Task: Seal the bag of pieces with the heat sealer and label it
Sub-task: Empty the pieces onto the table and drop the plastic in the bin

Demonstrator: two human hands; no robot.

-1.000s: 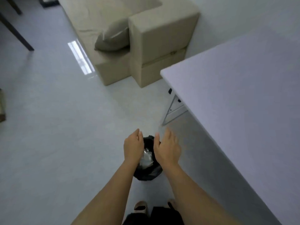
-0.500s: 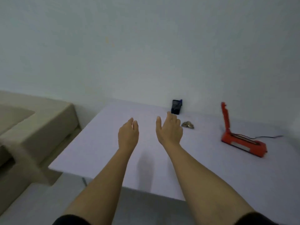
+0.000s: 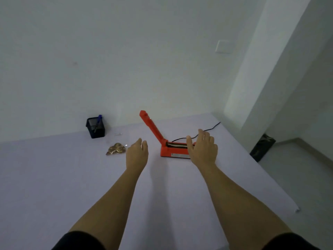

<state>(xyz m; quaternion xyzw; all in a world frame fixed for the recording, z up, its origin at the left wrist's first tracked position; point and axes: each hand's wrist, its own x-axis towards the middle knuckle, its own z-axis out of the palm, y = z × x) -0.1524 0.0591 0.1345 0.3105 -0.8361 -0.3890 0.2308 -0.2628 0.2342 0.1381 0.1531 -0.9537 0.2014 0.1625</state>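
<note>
A red heat sealer [image 3: 166, 149] stands on the pale table [image 3: 72, 177] with its arm raised up and to the left. A small clear bag of brownish pieces [image 3: 116, 149] lies to its left. My left hand [image 3: 137, 154] hovers between the bag and the sealer, fingers apart, holding nothing. My right hand [image 3: 202, 147] is spread open in front of the sealer's right end, hiding that part of the base. A black mesh pen holder [image 3: 95, 127] with a blue pen stands at the back near the wall.
A black cable [image 3: 207, 130] runs from the sealer toward the back right corner. The table's right edge drops to the floor, where a dark bag [image 3: 262, 149] leans by the wall. A small white scrap [image 3: 119, 134] lies near the pen holder.
The view swung from a black bin on the floor up to the table, then right toward the sealer. Both hands stayed empty and have spread apart, the right one reaching in front of the sealer.
</note>
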